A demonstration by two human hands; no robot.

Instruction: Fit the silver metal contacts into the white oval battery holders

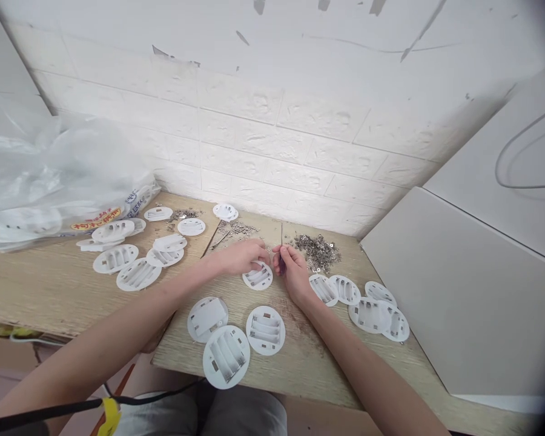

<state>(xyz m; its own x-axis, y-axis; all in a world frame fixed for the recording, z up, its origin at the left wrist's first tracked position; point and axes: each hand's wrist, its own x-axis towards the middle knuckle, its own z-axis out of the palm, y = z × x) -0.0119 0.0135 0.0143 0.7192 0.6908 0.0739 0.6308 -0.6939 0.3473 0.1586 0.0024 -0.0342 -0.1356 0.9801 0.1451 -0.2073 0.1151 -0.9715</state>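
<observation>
My left hand reaches over a white round battery holder, its fingers curled at the upper edge. Whether a small part sits between those fingertips is too small to tell. Close beside it, my right hand is closed around the dark handle of a thin screwdriver, whose slim shaft points up toward the wall. A heap of small metal contacts lies just beyond my right hand. Nearer to me rest three more white holders, among them a slotted holder and a tilted holder.
Several white holders lie right of my right forearm, and more holders lie left. A clear plastic bag bulges at the back left. Loose metal bits and a thin tool lie near the wall. A white panel bounds the right.
</observation>
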